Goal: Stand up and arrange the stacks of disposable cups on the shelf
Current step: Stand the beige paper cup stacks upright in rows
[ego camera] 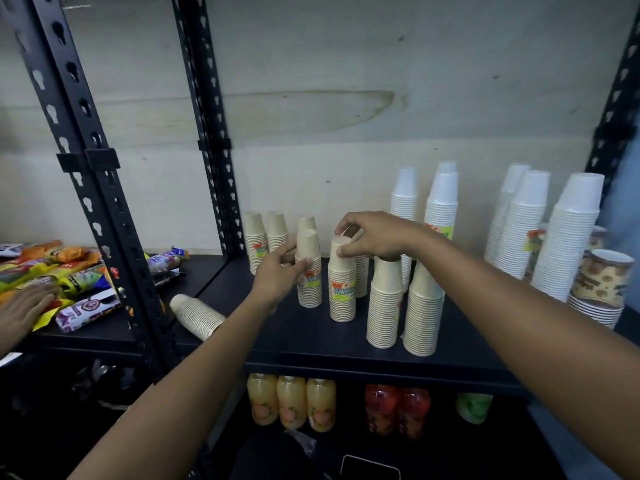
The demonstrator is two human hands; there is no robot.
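Several stacks of beige paper cups stand upright on the black shelf. My left hand grips one labelled beige stack from its left side, thumb and fingers around it. My right hand pinches the top cup of a neighbouring labelled beige stack. Two plain beige stacks stand in front at the right. One beige stack lies on its side at the shelf's left end. Tall white cup stacks stand at the back and right.
More beige stacks stand at the back left by a black upright post. Patterned cups sit at the far right. Another person's hand rests on snack packets on the left shelf. Juice bottles fill the shelf below.
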